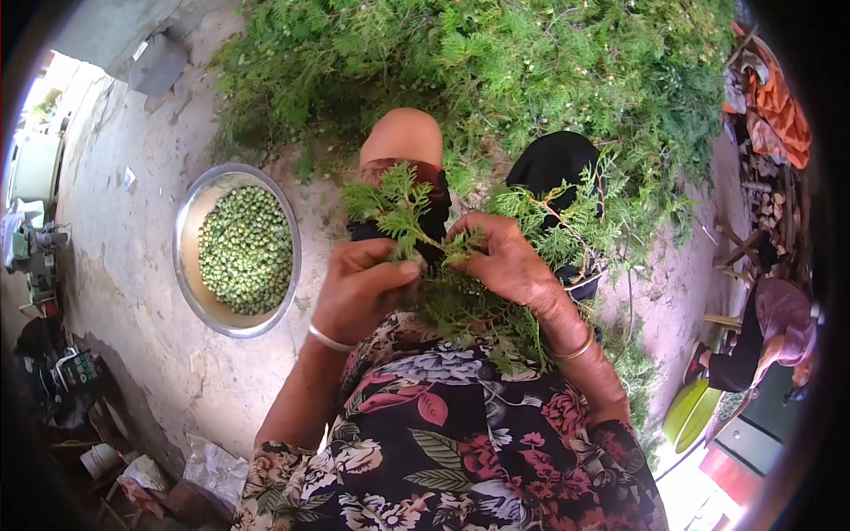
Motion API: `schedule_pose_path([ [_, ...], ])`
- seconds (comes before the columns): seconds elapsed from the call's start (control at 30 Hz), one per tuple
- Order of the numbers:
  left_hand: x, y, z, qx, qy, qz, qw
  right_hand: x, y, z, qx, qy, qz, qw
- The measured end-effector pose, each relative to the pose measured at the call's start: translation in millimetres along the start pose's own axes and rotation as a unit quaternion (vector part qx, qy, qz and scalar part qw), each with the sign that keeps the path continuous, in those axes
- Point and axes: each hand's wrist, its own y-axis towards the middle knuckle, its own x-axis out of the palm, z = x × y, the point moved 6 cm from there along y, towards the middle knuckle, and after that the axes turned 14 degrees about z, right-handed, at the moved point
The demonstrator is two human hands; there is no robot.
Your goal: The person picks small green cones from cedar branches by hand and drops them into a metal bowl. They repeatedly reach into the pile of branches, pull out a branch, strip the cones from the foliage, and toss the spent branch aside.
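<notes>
A green conifer sprig (403, 208) is held between both hands over the lap. My left hand (361, 288), with a pale bangle at the wrist, pinches its lower left side between thumb and fingers. My right hand (503, 258), with a gold-coloured bangle, grips the stem's right part, fingers bent round it. More cut greenery (482, 314) lies on the lap beneath the hands. Another branch (575, 212) rests by the right knee. To the left, a metal basin (184, 248) on the ground holds many small green cones or berries (246, 252).
A large heap of conifer branches (496, 71) spreads ahead. At the right are an orange cloth (779, 111), stacked wood (772, 208), a seated person (770, 332) and a green basin (691, 414). Plastic bags (212, 469) lie at the lower left.
</notes>
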Motion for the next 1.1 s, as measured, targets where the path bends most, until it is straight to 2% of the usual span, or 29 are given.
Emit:
schedule_pose_path([
  [0.1, -32.0, -8.4, 10.4, 0.033, -0.056, 0.049, 0.997, 1.7, -0.7, 5.9, 0.011, 0.001, 0.024, 1.000],
  [0.13, -45.8, -9.5, 17.3, 0.071, -0.021, 0.063, 0.995, 1.5, -0.8, 5.0, 0.017, -0.021, 0.032, 0.999],
  [0.17, -62.4, -12.4, 24.2, 0.108, 0.032, 0.117, 0.987, 2.2, -0.2, 4.6, 0.017, -0.019, 0.026, 0.999],
  [0.27, -124.4, -13.8, 37.6, 0.247, 0.222, 0.297, 0.895, 5.2, 0.2, 2.8, -0.026, -0.088, -0.002, 0.996],
  [0.3, -147.4, -13.1, 39.2, 0.274, 0.266, 0.355, 0.853, 6.1, -0.3, 2.4, -0.036, -0.087, -0.001, 0.996],
  [0.37, -183.9, -10.4, 45.9, 0.366, 0.474, 0.406, 0.691, 6.7, 0.1, 3.4, -0.010, -0.087, -0.001, 0.996],
  [0.4, -196.1, -7.9, 46.1, 0.356, 0.517, 0.410, 0.662, 8.0, -0.9, 1.2, -0.012, -0.088, -0.003, 0.996],
  [0.43, -208.5, -6.5, 46.3, 0.356, 0.517, 0.412, 0.661, 7.7, -2.7, -1.6, -0.006, -0.054, 0.014, 0.998],
  [0.5, -213.7, -7.2, 51.3, 0.370, 0.684, 0.424, 0.463, 5.9, -2.3, -3.2, -0.001, -0.020, 0.032, 0.999],
  [0.57, -221.7, -9.6, 50.6, 0.340, 0.695, 0.431, 0.465, 7.6, -1.1, -0.5, -0.008, -0.067, -0.001, 0.998],
  [0.63, -217.5, -13.7, 48.0, 0.391, 0.577, 0.411, 0.587, 8.0, -2.3, -8.3, -0.032, -0.088, 0.001, 0.996],
  [0.7, -179.9, -14.1, 40.1, 0.374, 0.517, 0.355, 0.683, 14.1, -3.3, -7.8, -0.058, -0.111, -0.005, 0.992],
  [0.77, -162.5, -1.6, 21.2, 0.246, 0.377, 0.346, 0.823, 20.0, -2.2, 2.2, -0.102, -0.204, 0.015, 0.974],
  [0.87, -159.0, 8.0, 10.9, 0.396, 0.473, 0.339, 0.710, 21.6, 0.2, 2.1, -0.054, -0.281, 0.022, 0.958],
  [0.9, -153.3, 5.9, 13.6, 0.397, 0.472, 0.338, 0.711, 21.2, 0.0, 0.7, -0.054, -0.282, 0.024, 0.958],
  [1.0, -135.4, 6.7, 3.3, 0.270, 0.348, 0.297, 0.847, 17.2, 0.5, -1.3, -0.022, -0.235, 0.042, 0.971],
  [1.03, -123.2, 7.2, -0.7, 0.259, 0.308, 0.272, 0.874, 16.4, 1.6, -0.9, -0.001, -0.204, 0.045, 0.978],
  [1.1, -93.6, 4.9, 4.2, 0.278, 0.308, 0.227, 0.881, 16.8, 2.4, 2.4, 0.017, -0.172, 0.044, 0.984],
])
